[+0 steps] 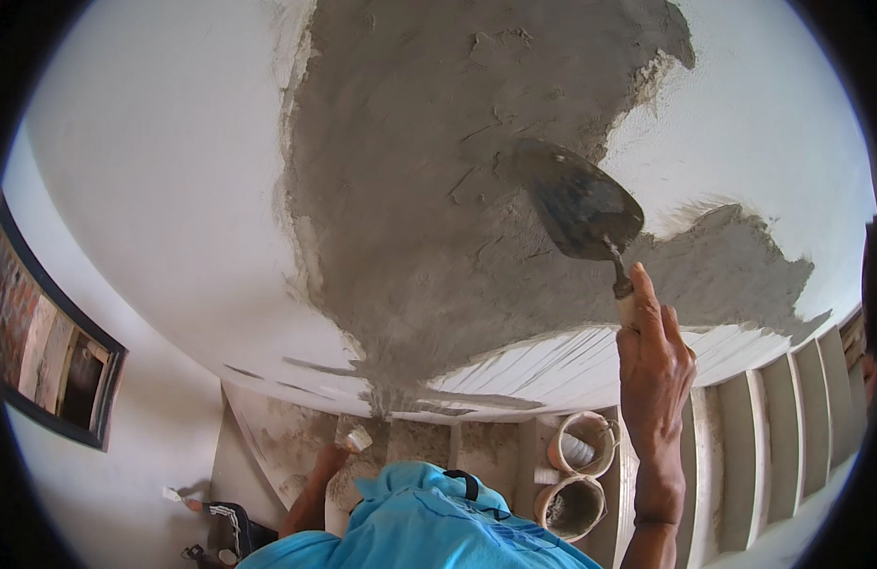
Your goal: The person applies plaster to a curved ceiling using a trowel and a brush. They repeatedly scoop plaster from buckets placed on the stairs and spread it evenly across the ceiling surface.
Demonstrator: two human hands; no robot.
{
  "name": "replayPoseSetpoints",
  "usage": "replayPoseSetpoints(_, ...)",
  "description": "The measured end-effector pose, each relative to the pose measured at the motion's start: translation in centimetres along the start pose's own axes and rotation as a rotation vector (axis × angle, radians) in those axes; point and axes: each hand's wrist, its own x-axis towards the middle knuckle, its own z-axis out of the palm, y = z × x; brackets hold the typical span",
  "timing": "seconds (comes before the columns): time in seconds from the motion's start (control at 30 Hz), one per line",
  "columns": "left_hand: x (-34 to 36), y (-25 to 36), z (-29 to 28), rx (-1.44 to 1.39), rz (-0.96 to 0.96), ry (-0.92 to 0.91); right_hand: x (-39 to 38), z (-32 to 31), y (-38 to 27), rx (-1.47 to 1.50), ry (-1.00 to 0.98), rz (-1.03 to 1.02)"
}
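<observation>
- I watch a broad patch of grey plaster (410,209), dull and rough, with ridges, small tears and drag marks, and a ragged outline.
- Around the patch is a smooth white wall (164,209); thin grey streaks fan over it along the patch's lower edge.
- The trowel (581,204) lies over the right half of the patch: a dark, smeared metal blade, leaf-shaped with a rounded heel, a thin bent neck and a pale handle.
- The right hand (655,365), at the patch's lower right edge, has its fingers closed round that handle, with the index finger stretched along it towards the neck.
- The left hand (329,462) is low, below the patch's left side, beside a small pale block (359,439); I cannot tell how far its fingers bend or whether they grip the block.
- Below the patch, pale stairs (732,446) carry two round buckets (553,448), one holding a whitish ribbed thing, the other some grey stuff.
- A crumpled blue shirt (429,517) hides part of the stairs below the patch; the right hand and forearm block a strip of wall and steps.
- Well left of the patch, a black window frame (114,391) surrounds brick and boards.
</observation>
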Motion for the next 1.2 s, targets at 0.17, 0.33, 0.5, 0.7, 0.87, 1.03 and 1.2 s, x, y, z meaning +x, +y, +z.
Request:
replayPoseSetpoints(0.17, -1.0, 0.1, -0.6, -0.096, 0.012, -0.027, -0.2, -0.3, -0.5, 0.107, -0.022, -0.003)
replayPoseSetpoints(0.33, -0.4, 0.4, -1.2, 0.029, 0.111, 0.020, 0.8, 1.9, -0.1, 0.112, 0.023, -0.113)
replayPoseSetpoints(0.5, -0.4, 0.6, -0.7, 0.037, 0.055, 0.002, -1.5, 2.2, 1.4, 0.131, -0.063, -0.115)
replayPoseSetpoints(0.7, -1.5, 2.0, -1.8, 0.017, 0.035, -0.020, 0.2, 1.4, 0.8, 0.282, -0.001, -0.129)
replayPoseSetpoints(0.87, -1.1, 3.3, -1.9, 0.016, 0.056, -0.007, 2.2, 1.4, -0.7, 0.223, 0.014, -0.157)
replayPoseSetpoints(1.03, -1.2, 3.2, -1.7, -0.027, 0.052, -0.033, 0.8, 2.8, 0.0, 0.165, -0.034, -0.185)
replayPoseSetpoints(1.2, -0.2, -1.4, -0.5, 0.148, 0.239, 0.001, -0.3, 2.1, 0.0, 0.186, -0.108, -0.200)
